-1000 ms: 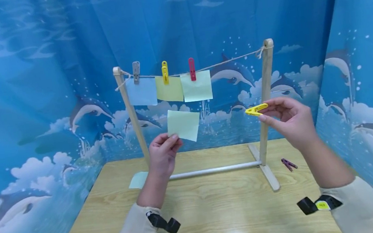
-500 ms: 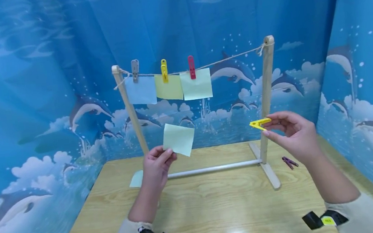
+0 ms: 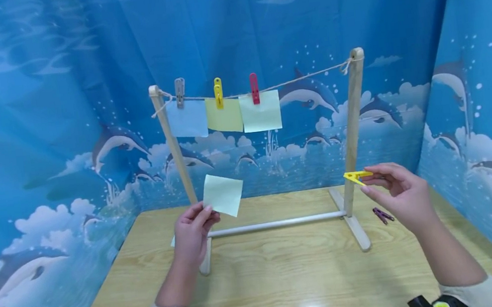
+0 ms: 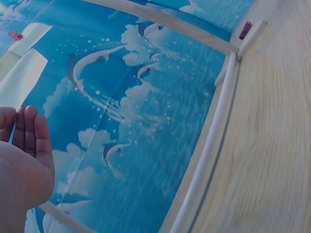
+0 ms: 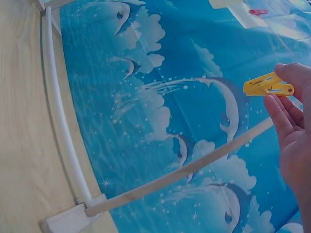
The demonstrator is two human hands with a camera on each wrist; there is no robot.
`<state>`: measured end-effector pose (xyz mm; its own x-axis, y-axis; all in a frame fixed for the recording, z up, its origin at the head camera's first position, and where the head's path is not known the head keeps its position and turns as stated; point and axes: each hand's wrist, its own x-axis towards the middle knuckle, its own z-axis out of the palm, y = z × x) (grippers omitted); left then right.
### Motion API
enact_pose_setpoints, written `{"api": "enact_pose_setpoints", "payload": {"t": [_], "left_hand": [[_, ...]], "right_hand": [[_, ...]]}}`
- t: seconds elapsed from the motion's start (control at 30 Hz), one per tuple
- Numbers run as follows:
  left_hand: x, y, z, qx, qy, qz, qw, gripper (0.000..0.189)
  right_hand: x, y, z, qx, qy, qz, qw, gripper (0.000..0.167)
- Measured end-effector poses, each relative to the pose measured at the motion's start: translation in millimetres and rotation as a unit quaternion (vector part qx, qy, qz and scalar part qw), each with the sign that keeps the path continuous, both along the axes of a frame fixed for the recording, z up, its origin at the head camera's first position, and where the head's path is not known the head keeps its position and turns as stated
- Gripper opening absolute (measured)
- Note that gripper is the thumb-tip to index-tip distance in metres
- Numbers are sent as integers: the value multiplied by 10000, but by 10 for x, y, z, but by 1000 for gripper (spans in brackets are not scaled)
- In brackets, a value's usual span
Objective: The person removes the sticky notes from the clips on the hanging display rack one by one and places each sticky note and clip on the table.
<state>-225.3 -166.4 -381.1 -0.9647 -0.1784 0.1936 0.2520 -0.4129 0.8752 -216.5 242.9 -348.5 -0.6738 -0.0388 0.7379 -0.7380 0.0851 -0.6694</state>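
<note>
My left hand point(image 3: 193, 233) pinches a pale green sticky note point(image 3: 223, 195) by its lower left corner, in front of the frame's left post. At the right, my right hand point(image 3: 401, 194) holds a yellow clothespin point(image 3: 356, 177) between thumb and fingers, its nose pointing left. Above, a string point(image 3: 310, 74) runs between two wooden posts. From it hang a blue note point(image 3: 187, 121) under a grey clothespin point(image 3: 180, 93), a yellow note point(image 3: 224, 116) under another yellow clothespin point(image 3: 218, 93), and a pale green note point(image 3: 264, 114) under a red clothespin point(image 3: 254, 88).
A purple clothespin point(image 3: 383, 215) lies on the wooden table point(image 3: 277, 280), right of the right post point(image 3: 351, 112). A white bar point(image 3: 276, 224) joins the posts low down. Behind my left wrist, the edge of another paper point(image 3: 173, 241) shows. Blue dolphin curtains stand behind.
My left hand has moved down and left with the sticky note. My right hand has moved down and slightly right, still holding the yellow clothespin.
</note>
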Motion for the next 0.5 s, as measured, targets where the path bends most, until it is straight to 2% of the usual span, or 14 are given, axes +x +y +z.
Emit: {"api": "enact_pose_setpoints", "payload": {"t": [0.13,0.33,0.5], "left_hand": [[35,-78,-42,8,-124,137,9998,17],[96,-212,-119,-102,-383,283,9988,16],[127,-314,-220,-377,-299,464,9978,18]], "right_hand": [[21,45,-66,122,0,-127,9998,37],[37,123,-171,659,-326,-858,9936,35],[51,199,-306,680,-739,-1129,9885,35]]}}
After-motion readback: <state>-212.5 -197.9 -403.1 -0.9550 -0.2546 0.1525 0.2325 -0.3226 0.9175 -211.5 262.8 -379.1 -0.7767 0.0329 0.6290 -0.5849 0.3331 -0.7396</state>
